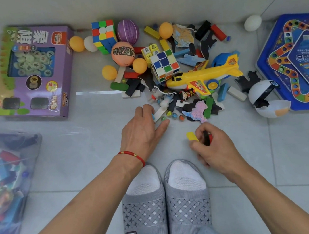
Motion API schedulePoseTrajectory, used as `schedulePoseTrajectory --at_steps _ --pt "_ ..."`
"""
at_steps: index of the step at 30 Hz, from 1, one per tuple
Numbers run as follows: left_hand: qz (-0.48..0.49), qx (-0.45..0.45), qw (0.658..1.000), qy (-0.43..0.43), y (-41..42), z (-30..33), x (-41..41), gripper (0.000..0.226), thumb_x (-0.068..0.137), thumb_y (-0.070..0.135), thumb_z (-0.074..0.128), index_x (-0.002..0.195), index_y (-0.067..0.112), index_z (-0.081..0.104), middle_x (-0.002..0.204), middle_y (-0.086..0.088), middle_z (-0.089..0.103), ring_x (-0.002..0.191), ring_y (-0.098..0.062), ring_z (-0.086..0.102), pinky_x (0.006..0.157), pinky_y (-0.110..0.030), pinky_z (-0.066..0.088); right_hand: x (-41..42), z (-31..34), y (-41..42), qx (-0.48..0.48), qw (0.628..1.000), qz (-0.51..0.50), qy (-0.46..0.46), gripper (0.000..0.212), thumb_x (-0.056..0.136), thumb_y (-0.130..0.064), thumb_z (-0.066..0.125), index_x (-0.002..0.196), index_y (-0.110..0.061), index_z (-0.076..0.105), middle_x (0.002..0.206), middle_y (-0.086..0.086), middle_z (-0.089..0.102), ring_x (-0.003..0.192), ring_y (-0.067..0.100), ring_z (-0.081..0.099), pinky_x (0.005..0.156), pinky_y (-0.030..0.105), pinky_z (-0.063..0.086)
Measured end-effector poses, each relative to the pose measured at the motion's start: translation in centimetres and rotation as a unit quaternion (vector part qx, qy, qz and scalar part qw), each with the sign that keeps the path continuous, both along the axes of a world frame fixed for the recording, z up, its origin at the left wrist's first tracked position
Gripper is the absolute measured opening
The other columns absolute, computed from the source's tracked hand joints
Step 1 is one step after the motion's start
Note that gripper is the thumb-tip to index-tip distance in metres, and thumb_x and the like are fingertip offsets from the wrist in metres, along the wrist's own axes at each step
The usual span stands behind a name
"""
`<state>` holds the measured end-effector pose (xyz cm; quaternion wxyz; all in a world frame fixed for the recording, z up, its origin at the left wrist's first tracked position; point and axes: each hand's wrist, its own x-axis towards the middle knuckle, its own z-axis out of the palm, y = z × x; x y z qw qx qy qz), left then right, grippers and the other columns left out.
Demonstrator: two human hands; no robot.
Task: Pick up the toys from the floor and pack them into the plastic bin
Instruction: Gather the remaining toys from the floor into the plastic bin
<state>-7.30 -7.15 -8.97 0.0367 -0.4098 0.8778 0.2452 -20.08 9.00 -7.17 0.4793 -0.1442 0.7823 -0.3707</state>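
Left hand (pixel 141 129) reaches among marbles (pixel 174 114) — right hand (pixel 213 145) grips yellow, black and red blocks (pixel 206 138).

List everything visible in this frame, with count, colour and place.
Bin: 1, clear, far left, toys inside.
Chess box: 1, purple, upper left.
Cubes: 2, multicoloured, top of pile.
Orange balls: 4, in pile.
Plane: 1, yellow, pile centre.
Marbles: several, near left hand.
Blocks: many, mixed colours, scattered.
Board game: 1, blue, right.
Slippers: 2, grey, bottom centre.
Left hand: reaching at marbles.
Right hand: shut on yellow, black and red blocks.
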Motion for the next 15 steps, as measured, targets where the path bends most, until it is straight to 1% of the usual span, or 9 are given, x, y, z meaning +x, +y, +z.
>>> schedulePoseTrajectory --at_steps 1,3,5,6,8,10,12,13,15 --pt "-0.007 0.0 1.0 -0.014 0.1 -0.1 -0.1 0.049 0.091 0.061 0.049 0.115 0.019 0.045 0.101 -0.004 0.051 0.077 -0.027 0.056 0.06 -0.036 0.046 -0.1 0.1 0.3 -0.034 0.992 -0.068 -0.105 0.011 0.09 -0.007 0.06 0.099 -0.006 0.053 0.064 0.012 0.048 0.046 0.024 0.041 0.044 0.031 0.031" --pt "-0.013 0.002 0.999 -0.034 0.3 -0.2 -0.7 0.057 0.088 0.065 0.051 0.119 0.019 0.043 0.103 -0.005 0.052 0.079 -0.028 0.058 0.06 -0.036 0.044 -0.4 0.5 0.4 -0.079 0.96 -0.133 -0.232 0.024 0.094 0.001 0.051 0.118 -0.002 0.056 0.069 0.017 0.052 0.049 0.025 0.047 0.041 0.028 0.032" --pt "-0.01 -0.002 0.999 -0.05 0.3 -0.3 -1.3 0.059 0.089 0.062 0.052 0.125 0.017 0.042 0.107 -0.007 0.052 0.083 -0.031 0.059 0.059 -0.036 0.041 -0.8 1.1 -0.1 -0.105 0.946 -0.134 -0.277 0.03 0.096 0.003 0.049 0.121 -0.003 0.063 0.075 0.016 0.056 0.058 0.024 0.053 0.044 0.026 0.038" --pt "-0.011 -0.009 0.998 -0.059 0.4 -0.2 -1.6 0.058 0.092 0.059 0.051 0.128 0.015 0.042 0.109 -0.009 0.052 0.084 -0.032 0.059 0.059 -0.036 0.038 -1.0 1.4 -0.5 -0.111 0.95 -0.122 -0.266 0.029 0.095 0.005 0.05 0.118 -0.003 0.065 0.077 0.015 0.058 0.061 0.023 0.055 0.046 0.027 0.04" --pt "-0.024 -0.026 0.997 -0.071 0.5 -0.2 -1.6 0.051 0.097 0.05 0.048 0.131 0.013 0.04 0.11 -0.01 0.05 0.081 -0.032 0.057 0.057 -0.035 0.035 -1.2 1.8 -1.4 -0.092 0.98 -0.069 -0.164 0.021 0.092 0.005 0.057 0.108 -0.006 0.065 0.079 0.009 0.064 0.063 0.019 0.058 0.048 0.029 0.044" --pt "-0.035 -0.038 0.997 -0.065 0.7 -0.2 -1.3 0.041 0.1 0.042 0.044 0.126 0.011 0.043 0.106 -0.011 0.048 0.07 -0.027 0.046 0.054 -0.035 0.033 -1.4 1.3 -2.4 -0.051 0.996 0.021 0.063 0.011 0.091 -0.007 0.066 0.097 -0.015 0.061 0.076 -0.004 0.065 0.062 0.012 0.056 0.054 0.024 0.046" --pt "-0.034 -0.036 0.997 -0.052 0.8 -0.2 -0.9 0.032 0.099 0.036 0.044 0.119 0.01 0.045 0.102 -0.011 0.047 0.064 -0.024 0.038 0.052 -0.034 0.031 -1.2 0.4 -3.1 -0.037 0.95 0.113 0.29 0.014 0.09 -0.021 0.069 0.093 -0.018 0.056 0.076 -0.005 0.059 0.067 0.014 0.05 0.058 0.025 0.04" --pt "-0.032 -0.032 0.998 -0.053 0.8 -0.1 -0.9 0.03 0.099 0.034 0.044 0.116 0.009 0.045 0.101 -0.011 0.046 0.064 -0.024 0.036 0.052 -0.034 0.03 -0.9 -0.1 -3.3 -0.05 0.924 0.141 0.351 0.016 0.09 -0.022 0.07 0.093 -0.017 0.056 0.077 -0.004 0.057 0.069 0.016 0.048 0.059 0.029 0.039" --pt "-0.022 -0.029 0.997 -0.064 0.8 0.2 -0.8 0.026 0.099 0.032 0.045 0.112 0.009 0.044 0.098 -0.01 0.044 0.064 -0.024 0.036 0.053 -0.035 0.029 -0.3 -1.3 -3.5 -0.075 0.89 0.186 0.408 0.017 0.089 -0.017 0.072 0.096 -0.011 0.058 0.082 0.002 0.056 0.071 0.024 0.051 0.058 0.036 0.044"
